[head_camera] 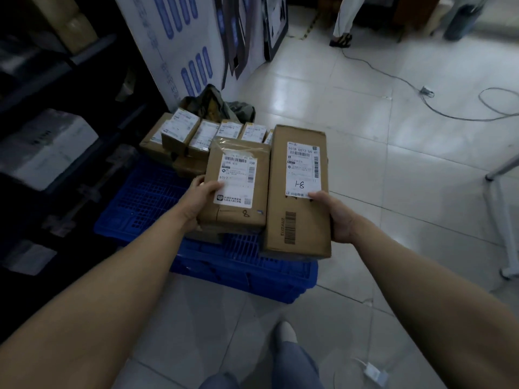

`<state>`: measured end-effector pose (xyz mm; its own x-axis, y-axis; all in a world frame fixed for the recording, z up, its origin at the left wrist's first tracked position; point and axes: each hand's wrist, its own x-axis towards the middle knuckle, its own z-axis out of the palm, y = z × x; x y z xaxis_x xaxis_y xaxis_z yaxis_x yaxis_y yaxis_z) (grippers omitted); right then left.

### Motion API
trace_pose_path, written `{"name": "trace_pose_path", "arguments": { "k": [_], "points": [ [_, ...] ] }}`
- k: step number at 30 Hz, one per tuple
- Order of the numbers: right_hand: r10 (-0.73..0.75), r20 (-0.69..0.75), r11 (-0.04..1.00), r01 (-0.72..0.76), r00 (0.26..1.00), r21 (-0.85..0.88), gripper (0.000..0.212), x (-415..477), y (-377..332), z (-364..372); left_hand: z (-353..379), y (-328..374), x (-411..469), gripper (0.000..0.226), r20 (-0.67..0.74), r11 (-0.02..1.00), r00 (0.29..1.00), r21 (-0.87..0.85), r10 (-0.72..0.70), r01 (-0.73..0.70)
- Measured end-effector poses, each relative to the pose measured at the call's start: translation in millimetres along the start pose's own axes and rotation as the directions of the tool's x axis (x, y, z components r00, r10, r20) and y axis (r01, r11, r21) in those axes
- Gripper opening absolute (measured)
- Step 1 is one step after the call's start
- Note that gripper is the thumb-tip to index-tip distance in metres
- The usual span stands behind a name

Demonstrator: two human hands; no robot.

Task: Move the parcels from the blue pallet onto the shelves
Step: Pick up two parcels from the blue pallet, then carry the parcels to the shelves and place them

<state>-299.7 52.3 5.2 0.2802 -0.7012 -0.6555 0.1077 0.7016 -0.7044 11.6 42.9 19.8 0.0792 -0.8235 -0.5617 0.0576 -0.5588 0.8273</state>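
**A:** Where were the parcels, and how were the hands?

**B:** The left hand (200,197) gripped the squarish brown cardboard parcel (238,181) at its near left corner, with the thumb on the white label. The right hand (337,217) grasped the long brown cardboard box (299,192) at its near right edge. Both parcels were just beside each other, over the near end of the blue plastic grid pallet (146,203).

**A:** What could go wrong?

**B:** I think the long box could tip forward, because one hand held it only at the near end. The dark shelves (56,108) stood at the left, so in turning there the two parcels could knock together and one could slip.
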Motion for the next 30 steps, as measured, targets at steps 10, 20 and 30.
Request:
{"name": "trace_pose_path", "arguments": {
  "k": [10, 20, 30],
  "points": [
    [-0.161, 0.212, 0.975, 0.188, 0.964, -0.116, 0.041, -27, -82, 147, -124, 67, -105, 0.063, -0.194, 0.952, 0.965, -0.214, 0.176, -0.217],
    [0.006, 0.559, 0.945, 0.178, 0.829, -0.274, 0.046, -19, -89, 328, -242, 36, -256, 0.056, -0.562, 0.859, 0.815, -0.340, 0.141, -0.382],
    [0.313, 0.809, 0.823, 0.283, 0.498, -0.493, 0.056, -72, -6, 463, -226, -92, -421, 0.058, -0.876, 0.715, 0.464, -0.406, -0.128, -0.569]
  ]
}}
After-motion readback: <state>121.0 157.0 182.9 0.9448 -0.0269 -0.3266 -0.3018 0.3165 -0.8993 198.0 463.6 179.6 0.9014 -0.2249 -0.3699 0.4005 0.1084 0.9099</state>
